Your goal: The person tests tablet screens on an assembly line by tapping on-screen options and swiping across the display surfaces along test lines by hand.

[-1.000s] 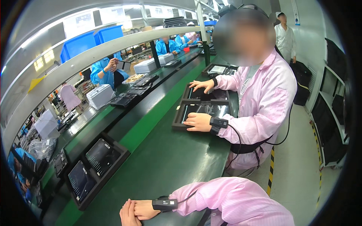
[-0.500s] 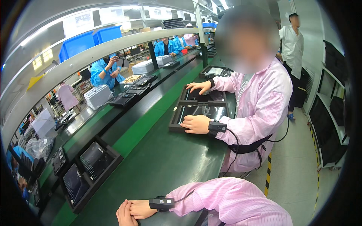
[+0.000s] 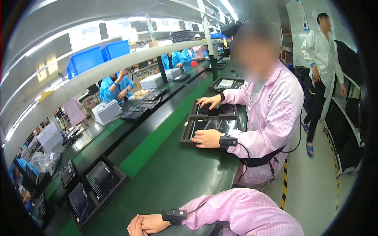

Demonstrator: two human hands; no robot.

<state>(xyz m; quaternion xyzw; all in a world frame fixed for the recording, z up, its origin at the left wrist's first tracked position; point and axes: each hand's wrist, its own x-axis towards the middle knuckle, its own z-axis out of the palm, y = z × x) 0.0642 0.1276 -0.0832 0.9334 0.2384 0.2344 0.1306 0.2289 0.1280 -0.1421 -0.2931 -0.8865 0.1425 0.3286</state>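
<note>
My right hand (image 3: pixel 155 224) rests at the front edge of the green work surface, its arm in a pink striped sleeve with a black box strapped at the wrist. Against it lies my left hand (image 3: pixel 136 227), its fingers folded over the right hand's fingers, which are mostly hidden. No tool or part shows in either hand. Beyond them to the left, a black tray (image 3: pixel 122 181) holds two dark flat screen panels, nearest to my hands. A smaller dark electronic unit (image 3: pixel 67 174) sits beside it.
At my right a co-worker in pink (image 3: pixel 271 114) has both hands on a black two-panel tray (image 3: pixel 188 138). Blue bins (image 3: pixel 84 61) stand on the overhead shelf. A person in white (image 3: pixel 319 63) is in the aisle beside a rack (image 3: pixel 342 133). Other workers sit across the line.
The view has shifted slightly, so the bench appears lower and further right. The person in white has come nearer along the aisle. My hands stay together; the co-worker's hands remain on the tray.
</note>
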